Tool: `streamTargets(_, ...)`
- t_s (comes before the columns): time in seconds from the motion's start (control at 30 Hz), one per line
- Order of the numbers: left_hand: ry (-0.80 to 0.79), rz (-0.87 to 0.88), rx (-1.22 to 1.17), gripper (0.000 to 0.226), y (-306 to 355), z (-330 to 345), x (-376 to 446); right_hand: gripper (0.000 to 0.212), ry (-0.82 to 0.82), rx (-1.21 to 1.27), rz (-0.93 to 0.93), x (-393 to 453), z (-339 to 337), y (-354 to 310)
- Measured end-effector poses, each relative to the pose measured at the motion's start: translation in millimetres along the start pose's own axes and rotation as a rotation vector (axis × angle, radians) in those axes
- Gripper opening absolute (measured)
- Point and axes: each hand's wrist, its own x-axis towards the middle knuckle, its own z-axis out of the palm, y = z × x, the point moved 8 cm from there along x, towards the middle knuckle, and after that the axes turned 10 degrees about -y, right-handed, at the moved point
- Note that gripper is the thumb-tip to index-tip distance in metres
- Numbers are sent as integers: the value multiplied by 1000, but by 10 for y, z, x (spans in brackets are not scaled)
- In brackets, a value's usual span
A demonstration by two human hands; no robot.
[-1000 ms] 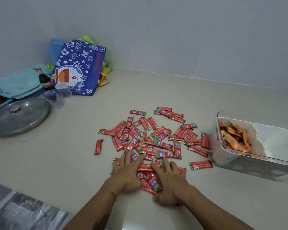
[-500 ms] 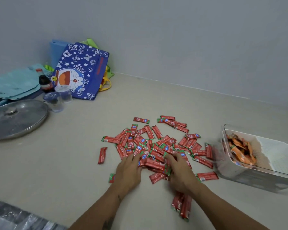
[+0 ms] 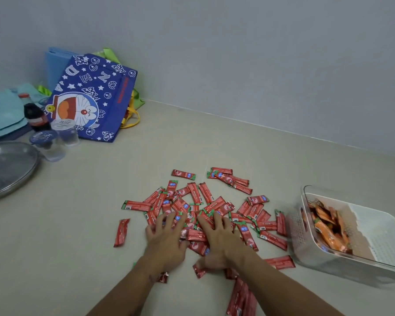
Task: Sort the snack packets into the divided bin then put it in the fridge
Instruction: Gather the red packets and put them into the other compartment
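Several red snack packets [image 3: 214,206] lie scattered in a heap on the beige counter. My left hand [image 3: 167,238] and my right hand [image 3: 219,240] rest palm down on the near side of the heap, fingers spread over the packets, gripping none that I can see. A few red packets [image 3: 242,297] lie under my right forearm. The clear divided bin [image 3: 306,226] with a white perforated insert stands at the right. Its left compartment holds orange packets [image 3: 328,226]; its right compartment looks bare.
A blue cartoon tote bag [image 3: 94,99] leans against the wall at back left. In front of it stand two sealed water cups [image 3: 55,137] and a cola bottle [image 3: 35,117]. A metal lid [image 3: 7,167] lies at the far left.
Both hands slid forward over the heap and spread wider. The view shifted, so the packets by my right forearm now show.
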Motion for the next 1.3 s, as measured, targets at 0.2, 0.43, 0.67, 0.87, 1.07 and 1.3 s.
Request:
streamTargets(0.2,185,53,-10,58,-105,-12,5,113,58,-64,16,145,-85,105)
streamTargets(0.43,205,-8,-13,61,-168,19,76,101,70,-65,29,220,-181,67)
streamTargets(0.67,245,-87,-2,68,-100,-30,56,87,182,54,-18,119,-26,-44)
streamTargets(0.87,304,13,-22,74,-106,-142,71,60,307,95,-85,5,70,-41)
streamTargets(1.07,289,70,-148,75,-136,-267,64,43,354,249,-171,-8,-85,85)
streamTargets(1.3,398,206,-307,65,192,-617,-11,22,520,545,-219,-239,-508,352)
